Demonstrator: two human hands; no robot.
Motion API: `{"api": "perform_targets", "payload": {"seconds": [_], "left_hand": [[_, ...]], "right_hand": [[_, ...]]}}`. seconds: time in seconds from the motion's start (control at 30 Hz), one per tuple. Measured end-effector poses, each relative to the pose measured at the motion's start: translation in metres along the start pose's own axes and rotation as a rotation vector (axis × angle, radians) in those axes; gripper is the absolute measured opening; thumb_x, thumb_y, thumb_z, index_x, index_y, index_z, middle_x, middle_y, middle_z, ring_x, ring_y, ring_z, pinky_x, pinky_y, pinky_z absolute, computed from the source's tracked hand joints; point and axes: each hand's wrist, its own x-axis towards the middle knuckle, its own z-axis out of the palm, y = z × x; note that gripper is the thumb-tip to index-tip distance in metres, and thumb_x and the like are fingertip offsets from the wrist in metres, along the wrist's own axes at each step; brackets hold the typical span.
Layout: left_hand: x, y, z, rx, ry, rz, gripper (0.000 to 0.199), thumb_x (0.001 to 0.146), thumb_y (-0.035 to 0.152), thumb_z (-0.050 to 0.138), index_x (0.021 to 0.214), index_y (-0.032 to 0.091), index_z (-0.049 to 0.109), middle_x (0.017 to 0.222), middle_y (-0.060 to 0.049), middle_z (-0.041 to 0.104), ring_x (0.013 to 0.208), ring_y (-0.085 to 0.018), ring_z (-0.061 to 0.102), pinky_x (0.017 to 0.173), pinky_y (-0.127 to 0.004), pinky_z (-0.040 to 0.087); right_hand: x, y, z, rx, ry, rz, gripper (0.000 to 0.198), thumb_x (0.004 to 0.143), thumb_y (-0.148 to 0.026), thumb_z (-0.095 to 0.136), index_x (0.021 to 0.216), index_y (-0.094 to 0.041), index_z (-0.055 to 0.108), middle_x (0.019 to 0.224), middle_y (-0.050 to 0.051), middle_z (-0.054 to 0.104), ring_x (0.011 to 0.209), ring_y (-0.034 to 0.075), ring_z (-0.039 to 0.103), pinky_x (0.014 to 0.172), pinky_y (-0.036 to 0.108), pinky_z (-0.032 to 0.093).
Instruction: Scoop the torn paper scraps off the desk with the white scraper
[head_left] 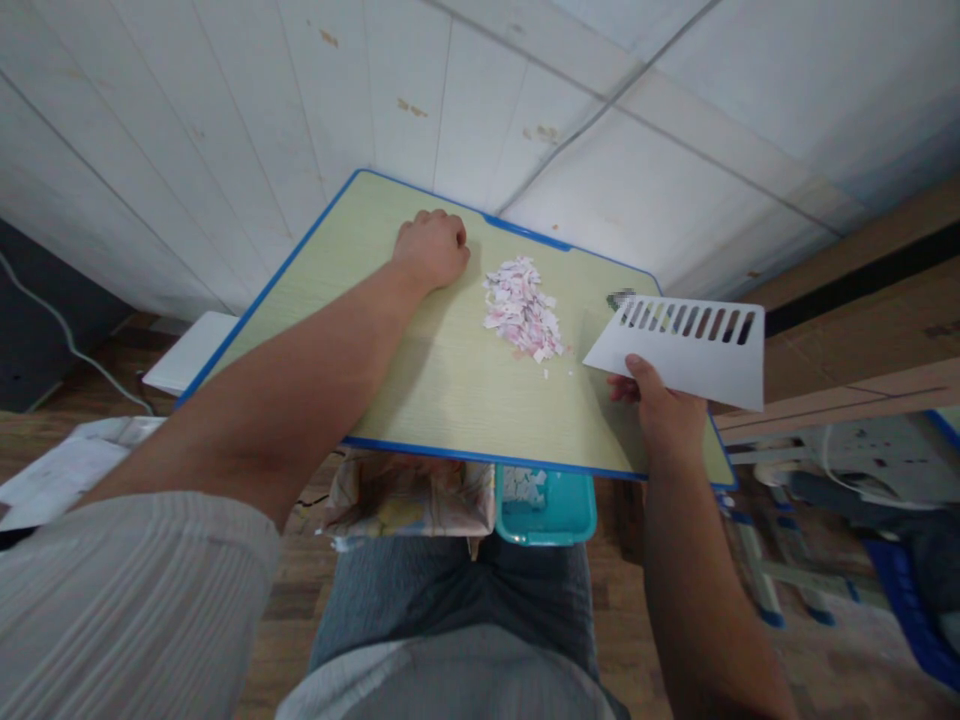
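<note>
On the pale-green tabletop [480, 405] lies a loose heap of small torn paper pieces [523, 308], white and pinkish. A few stray bits sit at its lower right. My left hand [433, 248] rests on the table left of the heap, apart from it, with the fingers curled closed. Whether anything is inside that fist is hidden. To the right of the heap, my right hand [664, 405] grips a flat white sheet [690, 360] with a row of slanted slots along its far edge. The thumb lies on top of the sheet, which is held above the tabletop.
A small dark object [620, 299], blurred, lies by the sheet's far left corner. Below the table's front edge are a turquoise basket [545, 535] with white scraps inside and a patterned paper-like bin [420, 515]. A panelled wall [405, 90] borders the back; cardboard boxes [862, 340] stand at right.
</note>
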Motion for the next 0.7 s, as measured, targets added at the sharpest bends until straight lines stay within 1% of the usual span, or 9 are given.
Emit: {"api": "perform_targets", "payload": {"seconds": [0.1,0.23,0.33,0.4,0.47,0.53,0.6,0.7], "left_hand": [[0.002,-0.003,0.003,-0.014,0.007,-0.003,0.041,0.113,0.034,0.061,0.147,0.026,0.084,0.158,-0.013,0.076,0.159,-0.042,0.058,0.134,-0.057,0.046],[0.003,-0.003,0.005,-0.046,-0.012,-0.02,0.045,0.118,0.044,0.062,0.154,0.025,0.081,0.156,-0.01,0.077,0.162,-0.042,0.053,0.137,-0.058,0.041],[0.002,-0.001,0.003,-0.022,-0.001,-0.012,0.04,0.117,0.035,0.061,0.148,0.024,0.084,0.158,-0.012,0.076,0.159,-0.041,0.056,0.134,-0.055,0.044],[0.0,0.001,0.001,-0.003,0.003,-0.012,0.038,0.116,0.028,0.061,0.145,0.021,0.084,0.16,-0.014,0.073,0.157,-0.04,0.057,0.133,-0.053,0.044],[-0.002,0.003,0.0,-0.008,-0.004,-0.02,0.036,0.118,0.029,0.062,0.146,0.018,0.082,0.161,-0.013,0.073,0.156,-0.039,0.054,0.134,-0.052,0.042],[-0.003,0.003,-0.001,-0.017,-0.012,-0.027,0.035,0.121,0.035,0.063,0.146,0.017,0.08,0.16,-0.011,0.073,0.155,-0.037,0.052,0.136,-0.052,0.04],[-0.003,0.003,-0.002,-0.017,-0.012,-0.027,0.037,0.124,0.042,0.062,0.143,0.017,0.08,0.159,-0.01,0.073,0.154,-0.037,0.051,0.136,-0.052,0.04],[-0.002,0.002,0.0,-0.032,-0.012,-0.031,0.04,0.123,0.048,0.059,0.143,0.021,0.081,0.15,-0.008,0.077,0.157,-0.038,0.051,0.135,-0.054,0.04]], "right_hand": [[0.002,0.002,0.002,-0.003,-0.031,0.003,0.038,0.074,-0.054,0.088,0.092,-0.024,0.074,0.069,0.003,0.08,0.05,0.022,0.067,0.048,0.037,0.057],[0.001,0.003,0.0,-0.026,-0.082,-0.014,0.035,0.077,-0.052,0.088,0.09,-0.023,0.075,0.068,0.003,0.08,0.048,0.021,0.065,0.051,0.037,0.057],[-0.002,0.003,-0.002,-0.052,-0.107,-0.032,0.03,0.081,-0.05,0.088,0.091,-0.024,0.075,0.068,0.002,0.08,0.049,0.02,0.065,0.054,0.037,0.057],[-0.006,0.002,-0.004,-0.073,-0.126,-0.041,0.028,0.083,-0.048,0.088,0.089,-0.025,0.075,0.068,0.002,0.081,0.048,0.02,0.064,0.055,0.037,0.056],[-0.012,0.0,-0.004,-0.091,-0.147,-0.049,0.027,0.086,-0.05,0.087,0.087,-0.026,0.074,0.069,0.002,0.081,0.048,0.02,0.062,0.054,0.037,0.055],[-0.019,-0.003,-0.004,-0.111,-0.168,-0.055,0.028,0.088,-0.051,0.085,0.083,-0.027,0.073,0.069,0.003,0.081,0.049,0.02,0.061,0.054,0.038,0.054],[-0.027,-0.006,-0.004,-0.137,-0.19,-0.061,0.03,0.091,-0.052,0.084,0.078,-0.027,0.074,0.068,0.003,0.08,0.05,0.021,0.062,0.058,0.039,0.057],[-0.037,-0.011,-0.002,-0.178,-0.221,-0.068,0.036,0.094,-0.053,0.082,0.071,-0.027,0.075,0.065,0.002,0.078,0.052,0.022,0.064,0.07,0.042,0.062]]}}
